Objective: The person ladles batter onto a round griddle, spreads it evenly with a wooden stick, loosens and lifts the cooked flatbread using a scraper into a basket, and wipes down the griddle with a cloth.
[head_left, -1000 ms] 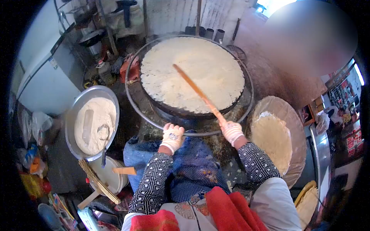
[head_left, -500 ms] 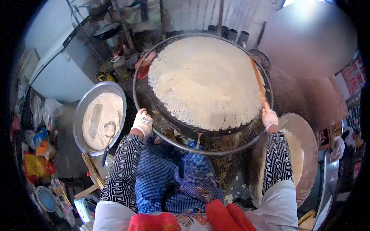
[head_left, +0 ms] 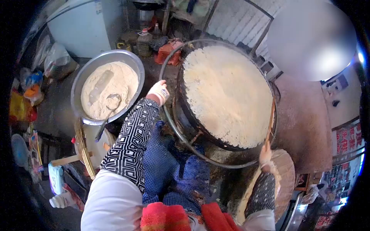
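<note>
A wide round griddle carries a thin, pale sheet of batter (head_left: 227, 96) with ragged edges. Around it runs a metal ring (head_left: 179, 134). At the ring's left side my left hand (head_left: 158, 92), in a light glove, is closed on the rim. My right hand (head_left: 265, 157), slightly blurred, grips a long wooden stick (head_left: 271, 119) that lies along the right edge of the batter sheet. To the left stands a metal basin (head_left: 77, 88) of thick batter; a ladle (head_left: 112, 103) and a clear elongated object (head_left: 101, 85) rest in it.
A large tub (head_left: 284, 169) sits below my right hand, partly behind my forearm. Left of my arm are a bundle-like brush (head_left: 83, 148) and a pale container (head_left: 96, 140). A white appliance (head_left: 79, 29) stands behind the basin. A brown board (head_left: 300, 127) is at right.
The view has turned, shifting the basin and griddle within it. My right hand has come lower along the griddle's right side with the stick. My left hand stays at the ring.
</note>
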Demonstrator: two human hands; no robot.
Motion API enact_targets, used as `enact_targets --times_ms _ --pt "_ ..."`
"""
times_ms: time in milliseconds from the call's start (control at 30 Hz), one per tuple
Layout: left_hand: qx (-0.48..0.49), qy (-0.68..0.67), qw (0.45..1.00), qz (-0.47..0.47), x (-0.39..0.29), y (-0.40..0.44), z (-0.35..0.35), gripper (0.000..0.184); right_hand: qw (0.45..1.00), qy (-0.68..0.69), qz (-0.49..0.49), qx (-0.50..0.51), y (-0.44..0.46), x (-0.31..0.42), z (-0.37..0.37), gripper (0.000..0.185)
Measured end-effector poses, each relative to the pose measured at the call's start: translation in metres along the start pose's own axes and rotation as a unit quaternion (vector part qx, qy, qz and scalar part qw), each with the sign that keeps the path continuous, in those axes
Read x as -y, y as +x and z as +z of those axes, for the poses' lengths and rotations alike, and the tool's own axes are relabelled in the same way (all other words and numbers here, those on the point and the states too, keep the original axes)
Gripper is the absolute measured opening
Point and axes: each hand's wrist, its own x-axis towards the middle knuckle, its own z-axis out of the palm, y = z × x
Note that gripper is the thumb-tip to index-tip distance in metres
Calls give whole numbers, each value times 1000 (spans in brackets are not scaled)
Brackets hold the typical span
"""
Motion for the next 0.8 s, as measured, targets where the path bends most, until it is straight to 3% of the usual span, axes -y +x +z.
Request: enact_targets --times_ms 33,100,167,200,267,300,367,400,433,467,500,567,633,700,733,800 --pt "20 -31 999 2 -4 -10 -20 19 998 13 -40 -39 -25 0 9 48" --pt "84 -40 995 28 -16 -36 -67 16 996 79 33 4 -93 85 -24 52" --pt "126 -85 988 20 -48 -45 -75 13 979 141 112 92 -151 125 -25 58" --pt "138 -127 982 27 -58 -60 -107 11 973 227 -16 28 -177 132 -8 58" --pt "131 -164 977 40 -93 -86 -151 10 880 463 7 103 -221 194 -18 59" --pt "105 -183 976 46 -117 -98 -169 10 758 587 154 240 -235 248 -63 60" --pt "10 -314 949 20 -161 -122 -204 11 672 641 171 329 -241 292 -88 55" --pt "-120 -289 950 -6 -183 -138 -213 8 629 660 179 370 -241 307 -99 53" --pt "-247 -520 817 -44 -231 -143 -197 13 584 674 187 412 -241 321 -108 53" --pt "-388 -684 618 -13 -278 -148 -182 21 587 654 157 451 -239 330 -115 54" --pt "-366 -712 599 28 -300 -163 -172 21 544 670 125 489 -239 339 -117 56" --pt "-200 -714 668 64 -321 -193 -159 22 555 625 95 540 -245 351 -120 57" --pt "-120 -712 688 74 -328 -210 -143 23 563 565 84 598 -254 366 -128 56" --pt "-106 -714 690 62 -319 -217 -129 25 536 474 82 694 -255 386 -147 50" --pt "-102 -714 691 56 -316 -216 -120 25 569 422 83 701 -258 393 -149 49" --pt "-101 -717 688 47 -309 -218 -113 26 548 400 67 732 -266 419 -148 51"
